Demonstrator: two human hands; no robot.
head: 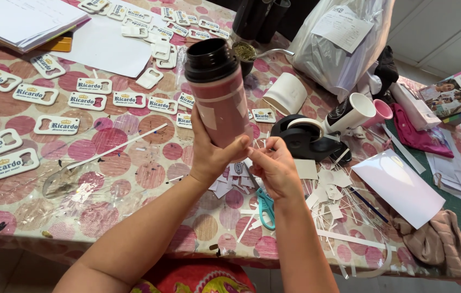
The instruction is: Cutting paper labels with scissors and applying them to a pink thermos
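Gripping pink bottle point(218, 92), left hand point(211, 154) wraps base; right hand point(274, 168) pinches beside it, paper strips applied, scraps point(328, 190) remain nearby.

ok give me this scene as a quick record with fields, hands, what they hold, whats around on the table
left hand: grips the lower part of a pink bottle, tilted, black neck open
right hand: fingertips at the bottle's base
under the hands: teal-handled scissors, white paper scraps
beside: black tape dispenser
left of table: rows of white bottle-opener tags
surface: dotted pink tablecloth
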